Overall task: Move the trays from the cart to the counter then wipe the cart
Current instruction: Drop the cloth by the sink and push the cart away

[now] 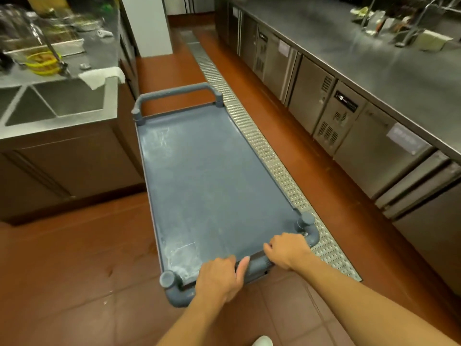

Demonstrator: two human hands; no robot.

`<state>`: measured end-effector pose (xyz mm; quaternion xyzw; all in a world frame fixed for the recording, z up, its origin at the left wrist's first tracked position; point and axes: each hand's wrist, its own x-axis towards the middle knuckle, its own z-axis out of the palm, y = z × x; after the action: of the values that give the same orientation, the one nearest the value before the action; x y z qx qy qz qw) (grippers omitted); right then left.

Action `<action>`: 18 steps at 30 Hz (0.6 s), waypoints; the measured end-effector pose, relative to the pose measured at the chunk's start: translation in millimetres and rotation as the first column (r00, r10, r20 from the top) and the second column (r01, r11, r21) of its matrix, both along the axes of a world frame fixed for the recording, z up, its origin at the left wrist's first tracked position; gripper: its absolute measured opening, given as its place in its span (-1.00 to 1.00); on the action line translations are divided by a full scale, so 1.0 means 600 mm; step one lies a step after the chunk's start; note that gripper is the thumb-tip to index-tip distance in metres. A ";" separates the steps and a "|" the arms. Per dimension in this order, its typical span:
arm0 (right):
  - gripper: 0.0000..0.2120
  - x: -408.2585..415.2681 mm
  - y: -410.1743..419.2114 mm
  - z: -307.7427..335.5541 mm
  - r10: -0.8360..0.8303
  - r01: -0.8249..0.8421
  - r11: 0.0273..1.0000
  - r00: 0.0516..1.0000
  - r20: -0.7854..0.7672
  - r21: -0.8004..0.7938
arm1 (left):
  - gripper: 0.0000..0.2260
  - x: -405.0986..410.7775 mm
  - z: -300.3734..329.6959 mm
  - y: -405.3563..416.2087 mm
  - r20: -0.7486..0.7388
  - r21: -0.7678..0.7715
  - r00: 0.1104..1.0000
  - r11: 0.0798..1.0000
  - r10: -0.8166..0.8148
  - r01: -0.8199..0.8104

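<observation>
Trays are showing nowhere — the cart [214, 176] is standing bare between sink [57, 103] and counter [374, 58]. Left hand [219, 278] and right hand [287, 250] are curling fingers around its near handle [257, 264], probably steering it, with a cloth [102, 76] hanging off the sink's corner for wiping.

No lettering can be read. A dark brand plate [346, 101] and pale stickers [405, 138] on the under-counter fridge doors [311, 96] carry print too blurred and small to make out.
</observation>
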<state>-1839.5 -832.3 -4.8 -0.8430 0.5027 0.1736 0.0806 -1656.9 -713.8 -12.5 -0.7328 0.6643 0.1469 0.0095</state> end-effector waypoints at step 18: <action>-0.24 -0.136 0.180 -0.018 0.036 -0.025 0.998 0.982 0.185 -0.064 | -0.46 -0.078 -0.003 0.109 0.037 0.041 0.965 0.964 0.260 -0.261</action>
<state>-1921.1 -724.4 -15.9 -0.8652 0.4851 0.0799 0.0986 -1703.6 -648.2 -14.3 -0.8157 0.5583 0.1505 0.0173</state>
